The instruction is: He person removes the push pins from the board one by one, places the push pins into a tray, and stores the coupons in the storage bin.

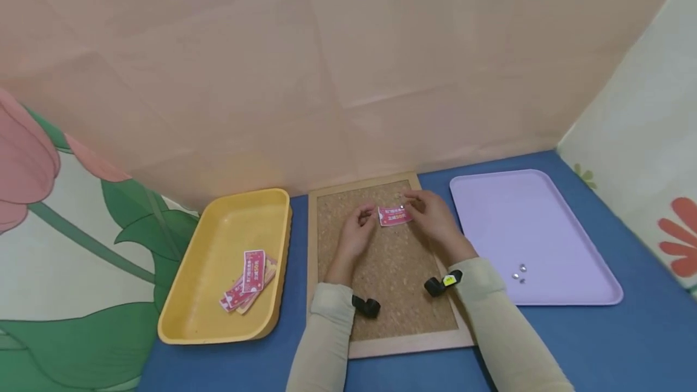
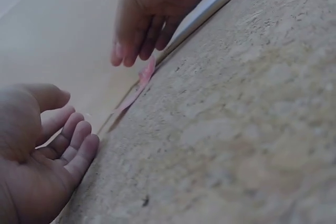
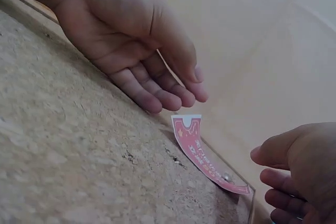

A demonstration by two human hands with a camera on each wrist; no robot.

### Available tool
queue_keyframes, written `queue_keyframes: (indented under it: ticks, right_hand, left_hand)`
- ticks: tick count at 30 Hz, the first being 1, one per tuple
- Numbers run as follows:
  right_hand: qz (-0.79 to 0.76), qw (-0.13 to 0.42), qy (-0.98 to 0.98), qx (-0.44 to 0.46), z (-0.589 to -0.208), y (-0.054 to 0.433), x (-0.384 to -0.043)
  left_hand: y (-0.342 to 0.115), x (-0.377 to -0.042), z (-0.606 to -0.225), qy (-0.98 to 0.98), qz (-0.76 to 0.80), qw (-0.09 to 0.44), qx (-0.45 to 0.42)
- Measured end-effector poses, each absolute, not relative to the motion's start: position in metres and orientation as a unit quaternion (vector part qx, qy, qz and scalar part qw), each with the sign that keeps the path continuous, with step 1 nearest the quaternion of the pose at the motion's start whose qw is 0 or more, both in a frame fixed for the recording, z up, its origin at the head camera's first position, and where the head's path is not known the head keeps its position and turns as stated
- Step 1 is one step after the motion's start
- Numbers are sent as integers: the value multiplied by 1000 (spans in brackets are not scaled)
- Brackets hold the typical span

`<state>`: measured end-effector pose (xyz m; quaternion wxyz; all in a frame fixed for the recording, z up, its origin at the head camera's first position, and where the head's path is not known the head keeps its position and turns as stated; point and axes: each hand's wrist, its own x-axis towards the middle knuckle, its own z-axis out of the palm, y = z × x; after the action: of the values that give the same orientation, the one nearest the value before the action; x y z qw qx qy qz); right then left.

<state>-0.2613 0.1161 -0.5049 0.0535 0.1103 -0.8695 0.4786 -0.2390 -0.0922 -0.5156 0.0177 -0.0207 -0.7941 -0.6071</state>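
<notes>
A pink coupon (image 1: 393,216) with white and yellow print lies on the upper part of a cork board (image 1: 392,283). In the right wrist view, the coupon (image 3: 191,148) bows up from the cork at its left end, and a small silver pushpin (image 3: 227,177) sits near its other end. My left hand (image 1: 356,235) is beside the coupon's left end, fingers loosely bent and holding nothing. By the pinned end is my right hand (image 1: 432,219), thumb and fingers apart from the pin, with nothing visible between them.
At left, a yellow tray (image 1: 218,331) holds several more coupons (image 1: 253,271). On the right stands a lilac tray (image 1: 523,210) with a few silver pushpins (image 1: 523,268). A blue cloth (image 1: 588,343) covers the table, and a wall rises behind it.
</notes>
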Motion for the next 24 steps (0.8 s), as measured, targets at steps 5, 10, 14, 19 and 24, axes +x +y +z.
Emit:
queue_keyframes:
  ticks: [5, 10, 14, 19, 24]
  right_hand:
    - [449, 52, -885, 113, -505, 120, -265]
    - [418, 36, -902, 105, -505, 121, -267]
    - [407, 28, -907, 103, -506, 122, -270]
    - [401, 23, -910, 104, -508, 121, -274]
    - [389, 18, -915, 107, -509, 120, -279]
  left_hand:
    - [-88, -241, -522, -804, -594, 11, -24]
    - [-82, -241, -525, -815, -579, 11, -27]
    - [-79, -239, -522, -823, -567, 17, -33]
    - [-78, -239, -520, -826, -562, 13, -35]
    - [-79, -240, -520, -833, -552, 11, -28]
